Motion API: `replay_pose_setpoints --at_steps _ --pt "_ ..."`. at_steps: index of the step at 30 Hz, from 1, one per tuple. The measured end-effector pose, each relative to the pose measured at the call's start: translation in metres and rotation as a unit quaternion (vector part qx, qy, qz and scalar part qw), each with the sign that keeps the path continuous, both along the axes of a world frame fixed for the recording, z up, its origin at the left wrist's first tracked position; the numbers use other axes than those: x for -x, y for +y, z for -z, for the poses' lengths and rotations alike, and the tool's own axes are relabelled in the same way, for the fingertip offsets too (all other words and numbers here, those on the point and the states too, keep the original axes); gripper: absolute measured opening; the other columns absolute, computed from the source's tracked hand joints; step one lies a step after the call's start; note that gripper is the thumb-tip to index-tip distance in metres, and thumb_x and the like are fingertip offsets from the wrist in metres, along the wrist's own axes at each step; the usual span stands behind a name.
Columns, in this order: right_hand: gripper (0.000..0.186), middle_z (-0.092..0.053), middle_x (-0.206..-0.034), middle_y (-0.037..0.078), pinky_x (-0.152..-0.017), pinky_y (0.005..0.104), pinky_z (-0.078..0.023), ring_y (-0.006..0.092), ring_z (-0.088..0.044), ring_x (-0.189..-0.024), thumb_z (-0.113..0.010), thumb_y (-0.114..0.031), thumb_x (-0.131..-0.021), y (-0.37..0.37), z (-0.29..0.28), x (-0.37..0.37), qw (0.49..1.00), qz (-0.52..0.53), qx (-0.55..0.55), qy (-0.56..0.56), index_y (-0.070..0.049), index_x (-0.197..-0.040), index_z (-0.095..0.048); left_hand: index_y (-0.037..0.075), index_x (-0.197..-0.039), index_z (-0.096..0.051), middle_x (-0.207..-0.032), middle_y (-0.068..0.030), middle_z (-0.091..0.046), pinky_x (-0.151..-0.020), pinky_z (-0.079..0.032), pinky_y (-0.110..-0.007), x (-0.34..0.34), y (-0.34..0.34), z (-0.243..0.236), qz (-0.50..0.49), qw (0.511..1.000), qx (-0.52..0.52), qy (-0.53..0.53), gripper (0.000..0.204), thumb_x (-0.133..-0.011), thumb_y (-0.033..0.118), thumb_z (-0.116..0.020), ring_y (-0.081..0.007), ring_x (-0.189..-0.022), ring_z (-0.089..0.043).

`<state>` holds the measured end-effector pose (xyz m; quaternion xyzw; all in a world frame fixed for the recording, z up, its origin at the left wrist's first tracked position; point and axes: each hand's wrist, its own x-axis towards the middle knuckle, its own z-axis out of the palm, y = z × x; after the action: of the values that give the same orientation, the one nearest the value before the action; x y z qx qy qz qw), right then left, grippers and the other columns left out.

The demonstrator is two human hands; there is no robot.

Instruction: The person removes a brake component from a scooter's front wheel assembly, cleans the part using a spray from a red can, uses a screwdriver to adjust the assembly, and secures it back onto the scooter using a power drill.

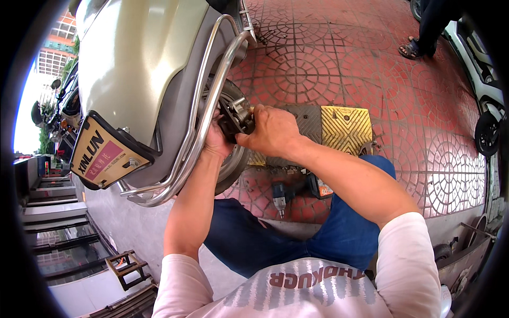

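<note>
A beige scooter [124,47] stands at my left, with a chrome guard bar [212,100] curving around its side. Between my hands, beside the wheel [233,164], is a brake caliper [243,112] with dark and silver metal parts. My right hand [273,130] grips it from the right, thumb low and fingers bent around its edge. From below, my left hand [214,139] reaches past the chrome bar and holds the caliper's other side; some of its fingers are hidden behind the part and the bar.
A power driver [279,197] and a dark tool with an orange label [319,185] lie on the red tiles between my knees. Beyond them sits a yellow and black ramp [344,127]. A person's sandalled foot [409,50] and a white vehicle [485,74] are at right; a wooden stool [127,269] stands lower left.
</note>
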<state>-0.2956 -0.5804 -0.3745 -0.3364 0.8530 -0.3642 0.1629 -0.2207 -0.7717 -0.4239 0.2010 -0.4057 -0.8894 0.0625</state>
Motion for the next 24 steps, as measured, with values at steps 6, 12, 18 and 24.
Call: replay_pose_setpoints --at_steps 6,12,18,24 --pt "0.065 -0.074 -0.097 0.023 -0.085 0.0449 -0.058 0.0382 -0.073 -0.094 -0.077 -0.050 -0.074 0.003 0.001 -0.001 1.000 0.012 0.022 0.017 0.005 -0.109 -0.066 -0.002 -0.126 -0.065 -0.119 -0.0190 -0.072 -0.103 -0.053 -0.046 0.005 0.003 0.007 -0.031 0.999 0.023 -0.004 0.063 -0.093 0.047 -0.045 -0.0345 -0.110 -0.070" --pt "0.063 -0.073 -0.095 0.025 -0.083 0.0455 -0.058 0.0396 -0.073 -0.092 -0.076 -0.050 -0.076 0.001 -0.002 0.001 1.000 -0.002 0.015 0.023 0.006 -0.103 -0.065 -0.003 -0.125 -0.066 -0.119 -0.0193 -0.073 -0.104 -0.052 -0.045 0.006 0.001 0.011 -0.059 0.997 0.034 -0.025 0.065 -0.091 0.049 -0.045 -0.0345 -0.110 -0.070" --pt "0.064 -0.074 -0.098 0.024 -0.086 0.0431 -0.058 0.0367 -0.073 -0.095 -0.072 -0.051 -0.078 0.004 -0.014 0.003 0.999 -0.023 -0.046 0.003 0.006 -0.106 -0.066 -0.001 -0.121 -0.068 -0.116 -0.0181 -0.074 -0.101 -0.054 -0.045 0.007 0.001 0.014 -0.083 0.995 0.035 -0.042 0.060 -0.092 0.047 -0.046 -0.0341 -0.106 -0.071" --pt "0.074 -0.074 -0.099 0.025 -0.086 0.0452 -0.058 0.0379 -0.074 -0.096 -0.069 -0.062 -0.082 0.007 -0.019 0.006 0.995 -0.051 -0.082 0.000 0.007 -0.106 -0.067 -0.001 -0.121 -0.068 -0.114 -0.0182 -0.074 -0.101 -0.054 -0.045 0.008 0.005 0.011 -0.079 0.995 0.040 -0.044 0.059 -0.095 0.047 -0.046 -0.0334 -0.105 -0.072"
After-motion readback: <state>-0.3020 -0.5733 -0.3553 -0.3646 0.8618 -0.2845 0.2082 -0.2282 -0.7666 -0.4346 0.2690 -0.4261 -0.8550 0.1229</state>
